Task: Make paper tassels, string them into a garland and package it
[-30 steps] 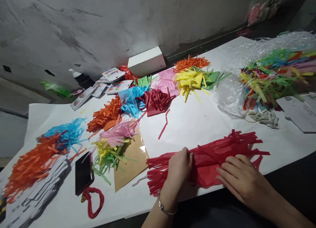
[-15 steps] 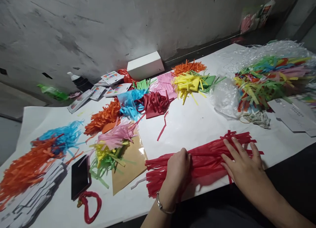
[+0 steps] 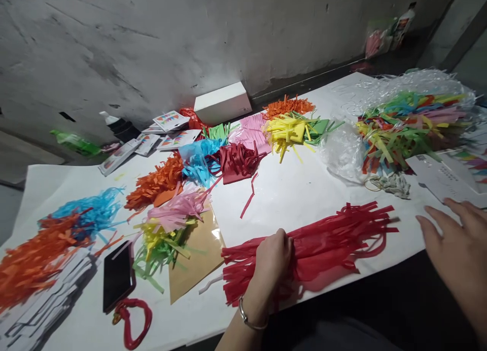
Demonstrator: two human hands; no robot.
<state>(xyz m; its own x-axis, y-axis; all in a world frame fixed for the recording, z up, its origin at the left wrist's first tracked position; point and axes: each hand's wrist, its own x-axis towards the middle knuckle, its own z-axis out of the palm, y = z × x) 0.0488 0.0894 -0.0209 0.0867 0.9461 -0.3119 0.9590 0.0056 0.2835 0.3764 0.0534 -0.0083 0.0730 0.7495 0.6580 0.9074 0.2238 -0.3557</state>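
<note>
Pinching red fringe (image 3: 327, 239) mid-length, left hand (image 3: 272, 259) grip closed | right hand (image 3: 456, 239) open, apart

Head-worn view, forward-down over table (image 3: 304, 188)

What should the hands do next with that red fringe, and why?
Probably bring the right hand back onto the red fringe. That hand hovers open off its right end, while the left hand alone pins the middle, leaving the strips splayed loose.
</note>
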